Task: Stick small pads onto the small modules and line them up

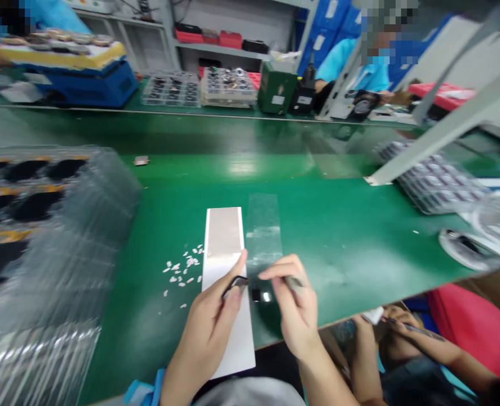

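Note:
My left hand (207, 321) pinches a thin, curved black piece (235, 285) between thumb and fingers, above a long white backing sheet (224, 237). My right hand (296, 304) grips a small grey metal tool (294, 282), its tip hidden by my fingers. Between my hands, a small black square piece (256, 294) lies on a strip of clear film (263, 237), close to a shiny patch. Left of the sheet, several tiny white scraps (184, 269) lie scattered on the green bench (338, 265).
Stacked clear plastic trays (42, 237) with black parts fill the left. A tray of small parts (436, 183) and a pale metal strut (444, 127) stand at the right. A co-worker's hands (402, 330) show at lower right, and people work beyond the far shelf.

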Demonstrator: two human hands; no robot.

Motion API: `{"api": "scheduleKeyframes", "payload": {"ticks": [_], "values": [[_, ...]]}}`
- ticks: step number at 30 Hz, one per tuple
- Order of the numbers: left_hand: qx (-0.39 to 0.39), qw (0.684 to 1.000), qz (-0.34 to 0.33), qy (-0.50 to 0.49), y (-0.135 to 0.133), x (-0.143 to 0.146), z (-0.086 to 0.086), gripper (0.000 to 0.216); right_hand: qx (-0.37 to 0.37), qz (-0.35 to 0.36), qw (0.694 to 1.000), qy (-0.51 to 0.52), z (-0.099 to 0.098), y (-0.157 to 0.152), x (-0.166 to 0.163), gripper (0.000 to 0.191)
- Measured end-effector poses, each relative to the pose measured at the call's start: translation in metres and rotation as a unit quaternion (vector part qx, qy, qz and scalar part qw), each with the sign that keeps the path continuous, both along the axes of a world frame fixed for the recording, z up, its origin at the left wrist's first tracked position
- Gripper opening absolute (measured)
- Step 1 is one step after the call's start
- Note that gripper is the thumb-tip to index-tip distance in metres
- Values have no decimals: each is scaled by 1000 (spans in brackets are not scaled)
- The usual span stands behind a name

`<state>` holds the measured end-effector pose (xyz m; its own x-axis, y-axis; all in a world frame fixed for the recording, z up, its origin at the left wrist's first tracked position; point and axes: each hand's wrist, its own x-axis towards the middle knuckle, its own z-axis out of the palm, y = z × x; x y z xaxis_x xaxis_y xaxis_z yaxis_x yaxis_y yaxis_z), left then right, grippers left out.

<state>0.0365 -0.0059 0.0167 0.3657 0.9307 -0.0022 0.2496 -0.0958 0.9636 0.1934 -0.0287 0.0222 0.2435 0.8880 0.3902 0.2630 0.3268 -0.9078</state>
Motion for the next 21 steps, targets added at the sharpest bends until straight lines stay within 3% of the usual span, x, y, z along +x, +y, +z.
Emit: {"api": "scheduleKeyframes", "payload": {"ticks": [3, 6, 9, 11, 14, 17, 21], "values": [[-75, 996, 31, -24, 0, -5, -4, 51, -67, 84, 992, -65, 8, 0, 3, 15], [-98, 991, 66, -57, 4, -8, -6, 60, -84, 141, 986, -30, 13, 16, 4, 10], [-80, 986, 68, -127, 10, -7, -3, 74, -148, 85, 985, -16, 19, 61, 19, 10], [-72, 983, 85, -147, 12, -4, 1, 77, -259, -17, 962, -89, 24, 105, 38, 14], [-66, 980, 101, -160, 10, 0, 2, 76, -321, -60, 937, -122, 30, 172, 65, 20], [-61, 979, 80, -175, 9, 3, -7, 74, -369, -83, 913, -152, 29, 219, 80, 34], [-48, 983, 66, -164, 13, 4, -27, 67, -408, -111, 885, -196, 18, 249, 86, 36]]}}
